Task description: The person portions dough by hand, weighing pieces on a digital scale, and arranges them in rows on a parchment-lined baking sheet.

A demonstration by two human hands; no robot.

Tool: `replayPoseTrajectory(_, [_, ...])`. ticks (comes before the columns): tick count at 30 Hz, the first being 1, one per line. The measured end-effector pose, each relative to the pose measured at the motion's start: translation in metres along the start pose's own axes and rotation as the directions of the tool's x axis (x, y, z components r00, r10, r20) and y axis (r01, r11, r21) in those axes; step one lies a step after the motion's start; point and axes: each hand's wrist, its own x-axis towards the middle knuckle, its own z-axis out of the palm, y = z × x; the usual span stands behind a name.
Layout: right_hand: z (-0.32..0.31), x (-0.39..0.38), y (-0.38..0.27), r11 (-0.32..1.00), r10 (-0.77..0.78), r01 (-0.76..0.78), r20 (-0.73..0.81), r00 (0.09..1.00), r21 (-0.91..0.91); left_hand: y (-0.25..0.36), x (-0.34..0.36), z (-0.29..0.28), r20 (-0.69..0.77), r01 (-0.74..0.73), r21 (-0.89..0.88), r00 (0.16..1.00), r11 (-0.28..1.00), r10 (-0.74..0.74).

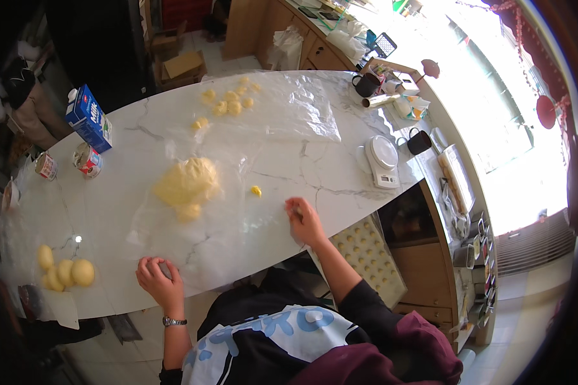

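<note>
My left hand [157,277] rests at the near edge of the marble-patterned table, fingers loosely curled and apart, with nothing visible in it. Farther right, my right hand [304,221] hovers at or just above the tabletop, loosely curled with a gap between thumb and fingers; I see nothing held. Between and beyond the hands lies a large pale-yellow dough lump [194,181], covered at least partly by clear plastic sheet [154,226]. A small yellow dough piece [255,190] sits alone, left of my right hand. Several small dough lumps [231,102] lie at the far side.
Smooth yellow rounded lumps [64,273] are at the near left. A blue milk carton [88,119] and two opened cans [87,160] stand at the left. A white kitchen scale [383,160] and dark mugs [419,141] are at the right, above a tray of small pieces [369,256].
</note>
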Motion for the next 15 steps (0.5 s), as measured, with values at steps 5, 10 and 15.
replayPoseTrajectory(5, [-0.027,-0.004,0.026,0.995,0.060,-0.069,-0.122,0.991,-0.073,0.003,-0.001,-0.003,0.015,0.005,-0.004,1.000,1.000,-0.005])
replayPoseTrajectory(10, [-0.004,0.012,0.000,0.995,0.098,-0.098,-0.031,0.995,0.013,0.000,-0.001,-0.003,0.016,0.000,0.010,1.000,1.000,0.000])
replayPoseTrajectory(15, [-0.011,-0.019,0.015,0.997,0.050,-0.029,-0.307,0.951,0.073,-0.006,0.000,0.000,-0.040,-0.031,0.051,0.999,0.998,0.033])
